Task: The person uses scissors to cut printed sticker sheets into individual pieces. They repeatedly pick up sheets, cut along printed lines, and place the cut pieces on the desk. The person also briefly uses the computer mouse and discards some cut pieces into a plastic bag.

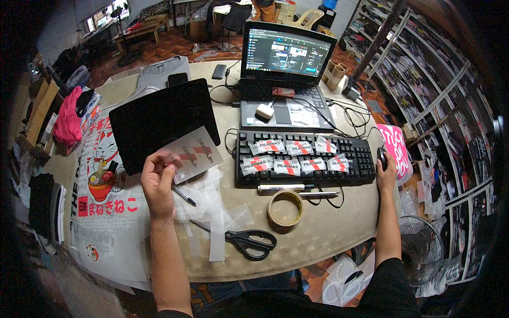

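Both forearms bare, from the lower edge of the frame up to the wrists. No gloves, watch, rings or bands visible on left hand (157,183) or right hand (386,174). Black short sleeve (389,275) covers the right upper arm. Black top (254,306) across the chest, plain, no markings readable.

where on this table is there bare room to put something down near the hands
Bare tabletop lies right of the tape roll, below the keyboard, toward the right hand on the mouse. A smaller patch sits beyond the black tablet. Crowded: film strips, pen and scissors by the left hand holding a sticker sheet.
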Demonstrator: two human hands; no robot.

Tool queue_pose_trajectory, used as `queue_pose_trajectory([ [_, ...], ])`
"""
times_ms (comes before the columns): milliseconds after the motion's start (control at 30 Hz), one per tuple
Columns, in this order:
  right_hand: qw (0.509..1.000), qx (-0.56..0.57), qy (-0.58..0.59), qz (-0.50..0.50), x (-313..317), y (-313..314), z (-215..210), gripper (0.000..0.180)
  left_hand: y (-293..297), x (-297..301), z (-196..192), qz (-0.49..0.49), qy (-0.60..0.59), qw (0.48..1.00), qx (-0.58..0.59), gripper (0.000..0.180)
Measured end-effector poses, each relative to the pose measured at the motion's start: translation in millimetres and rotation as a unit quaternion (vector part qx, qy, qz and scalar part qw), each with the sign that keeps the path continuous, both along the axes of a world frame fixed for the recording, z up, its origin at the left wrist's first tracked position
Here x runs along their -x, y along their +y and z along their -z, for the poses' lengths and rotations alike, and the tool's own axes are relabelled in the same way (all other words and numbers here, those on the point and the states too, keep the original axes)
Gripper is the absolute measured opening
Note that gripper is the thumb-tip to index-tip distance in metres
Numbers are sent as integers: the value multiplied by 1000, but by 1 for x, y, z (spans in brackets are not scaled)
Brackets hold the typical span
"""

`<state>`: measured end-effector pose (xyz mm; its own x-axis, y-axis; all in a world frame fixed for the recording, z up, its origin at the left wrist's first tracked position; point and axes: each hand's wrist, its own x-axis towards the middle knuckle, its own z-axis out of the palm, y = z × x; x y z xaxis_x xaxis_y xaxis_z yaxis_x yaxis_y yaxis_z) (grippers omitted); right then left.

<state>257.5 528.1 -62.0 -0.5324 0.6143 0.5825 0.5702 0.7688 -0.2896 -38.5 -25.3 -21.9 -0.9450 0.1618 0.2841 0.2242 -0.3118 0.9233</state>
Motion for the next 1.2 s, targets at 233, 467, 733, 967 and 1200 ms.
queue_pose_trajectory([
  [233, 1000, -5, -1, 2, -1, 3, 1, 41, 2, 0, 1, 0, -4, 1000, 20, 25],
  [467, 1000, 2, -2, 0, 1, 0, -2, 41, 4, -1, -1, 0, -7, 1000, 15, 26],
  [733, 1000, 5, -1, 2, 1, 1, 0, 42, 3, -1, 0, 3, -16, 1000, 26, 26],
  [967, 1000, -5, 1, -4, -1, 7, 5, 41, 5, -3, -3, 1, -23, 1000, 18, 26],
  [1200, 1000, -6, 1, -3, 0, 3, 2, 40, 5, -3, -3, -1, -5, 1000, 26, 26],
])
